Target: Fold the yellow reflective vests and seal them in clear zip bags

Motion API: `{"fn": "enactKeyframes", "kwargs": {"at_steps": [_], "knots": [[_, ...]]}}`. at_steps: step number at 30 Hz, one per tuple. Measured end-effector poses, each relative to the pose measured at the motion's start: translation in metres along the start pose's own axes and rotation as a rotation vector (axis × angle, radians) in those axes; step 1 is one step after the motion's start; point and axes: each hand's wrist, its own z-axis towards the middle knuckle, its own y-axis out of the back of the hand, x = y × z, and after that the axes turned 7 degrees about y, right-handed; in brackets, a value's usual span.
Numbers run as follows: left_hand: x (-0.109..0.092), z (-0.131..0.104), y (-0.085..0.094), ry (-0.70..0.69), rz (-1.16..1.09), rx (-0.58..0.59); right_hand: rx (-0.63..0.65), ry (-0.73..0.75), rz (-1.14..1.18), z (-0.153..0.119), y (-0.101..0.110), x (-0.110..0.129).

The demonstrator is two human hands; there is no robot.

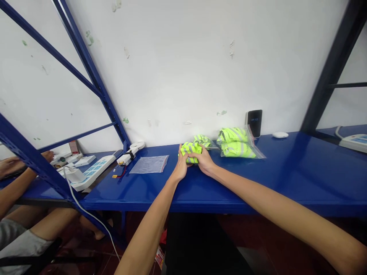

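Observation:
Between my two hands is a folded neon-yellow reflective vest (191, 148) with grey stripes, bunched into a small bundle over the blue table. My left hand (181, 165) grips its left side, and my right hand (205, 159) wraps round its right side; both thumbs press on the front. Just behind it lies a clear bag with another yellow vest (203, 139). To the right, more bagged yellow vests (236, 149) are stacked in clear zip bags. A flat clear zip bag (149, 164) lies left of my hands.
A phone (254, 123) leans on the wall behind the bagged vests, with a white oval case (280, 135) beside it. At left are a small white fan (137, 146), a battery lead (122, 171), a power strip (94, 173) and a blue frame post (96, 76). Another person's hands (13, 166) are beyond it.

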Motion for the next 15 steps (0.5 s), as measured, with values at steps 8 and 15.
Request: {"fn": "enactKeyframes", "kwargs": {"at_steps": [8, 15], "knots": [[0.000, 0.006, 0.013, -0.133, -0.049, -0.187, 0.218, 0.229, -0.398, 0.006, 0.005, 0.015], [-0.006, -0.004, 0.011, -0.286, 0.098, -0.232, 0.440, 0.345, -0.491, -0.004, 0.009, 0.035]]}}
